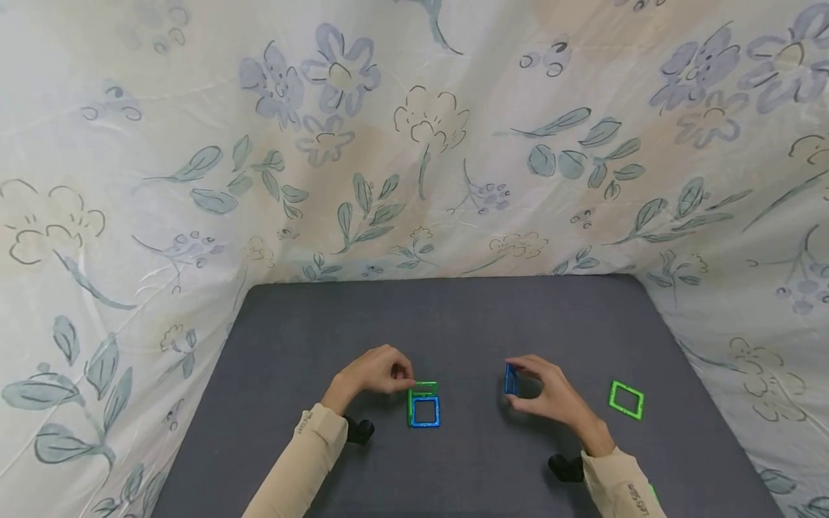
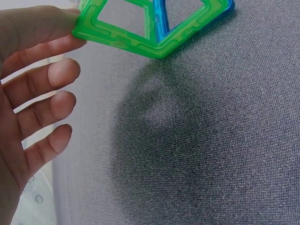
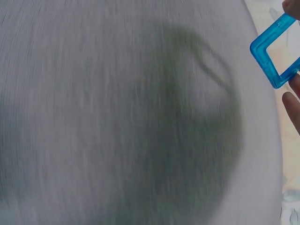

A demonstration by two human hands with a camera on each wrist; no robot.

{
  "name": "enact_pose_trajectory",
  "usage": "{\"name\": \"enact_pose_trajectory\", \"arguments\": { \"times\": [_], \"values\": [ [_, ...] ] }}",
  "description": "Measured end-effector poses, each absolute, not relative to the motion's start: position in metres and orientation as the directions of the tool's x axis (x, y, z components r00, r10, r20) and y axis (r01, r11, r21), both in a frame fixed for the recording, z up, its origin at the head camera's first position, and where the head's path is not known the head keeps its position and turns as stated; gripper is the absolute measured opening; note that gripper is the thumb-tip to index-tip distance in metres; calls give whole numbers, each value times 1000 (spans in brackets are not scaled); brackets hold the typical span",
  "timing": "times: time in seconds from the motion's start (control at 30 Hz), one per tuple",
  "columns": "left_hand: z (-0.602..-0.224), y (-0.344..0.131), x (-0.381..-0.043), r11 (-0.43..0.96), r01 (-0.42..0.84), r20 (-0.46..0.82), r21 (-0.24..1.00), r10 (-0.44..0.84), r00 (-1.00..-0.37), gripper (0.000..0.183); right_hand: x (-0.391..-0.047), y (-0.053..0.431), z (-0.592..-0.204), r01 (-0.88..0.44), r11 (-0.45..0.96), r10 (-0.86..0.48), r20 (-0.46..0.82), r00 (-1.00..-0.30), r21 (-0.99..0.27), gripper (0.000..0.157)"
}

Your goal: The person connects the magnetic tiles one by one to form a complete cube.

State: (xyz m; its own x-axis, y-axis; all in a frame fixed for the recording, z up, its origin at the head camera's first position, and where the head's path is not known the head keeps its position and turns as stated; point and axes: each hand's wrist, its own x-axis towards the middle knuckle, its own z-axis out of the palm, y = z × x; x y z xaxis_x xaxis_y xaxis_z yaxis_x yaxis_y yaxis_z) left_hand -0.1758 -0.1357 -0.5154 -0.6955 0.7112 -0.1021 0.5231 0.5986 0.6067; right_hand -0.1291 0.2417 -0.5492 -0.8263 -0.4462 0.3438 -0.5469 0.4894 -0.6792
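In the head view, midway between the left and right edges of the grey table [image 1: 453,324], my left hand [image 1: 376,370] pinches green frames [image 1: 410,410] joined with a blue square frame [image 1: 425,424]; my right hand [image 1: 547,388] grips another blue frame [image 1: 508,379], left of a loose green square frame [image 1: 626,412] near the right edge. In the left wrist view, my thumb and forefinger meet at a green corner. In the right wrist view, my fingertips hold the blue sides.

Fingers [image 2: 37,29] on green frame [image 2: 123,39] — blue frame [image 2: 161,21] alongside
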Motion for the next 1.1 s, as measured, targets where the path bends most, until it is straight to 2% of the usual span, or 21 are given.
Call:
{"name": "enact_pose_trajectory", "arguments": {
  "times": [0.37, 0.63, 1.1],
  "values": [
    [-515, -135, -175, 615, 518, -109, 595, 700, -706, 17, -125, 185, -558, -598, 349, -495, 400, -772, -722, 63],
    [-514, -134, -174, 621, 512, -114, 594, 694, -711, 16, -122, 158, -562, -564, 324, -489, 376, -787, -759, 62],
    [-516, -136, -175, 603, 528, -91, 597, 706, -703, 15, -117, 142, -568, -555, 311, -474, 380, -795, -772, 61]
  ]
}}
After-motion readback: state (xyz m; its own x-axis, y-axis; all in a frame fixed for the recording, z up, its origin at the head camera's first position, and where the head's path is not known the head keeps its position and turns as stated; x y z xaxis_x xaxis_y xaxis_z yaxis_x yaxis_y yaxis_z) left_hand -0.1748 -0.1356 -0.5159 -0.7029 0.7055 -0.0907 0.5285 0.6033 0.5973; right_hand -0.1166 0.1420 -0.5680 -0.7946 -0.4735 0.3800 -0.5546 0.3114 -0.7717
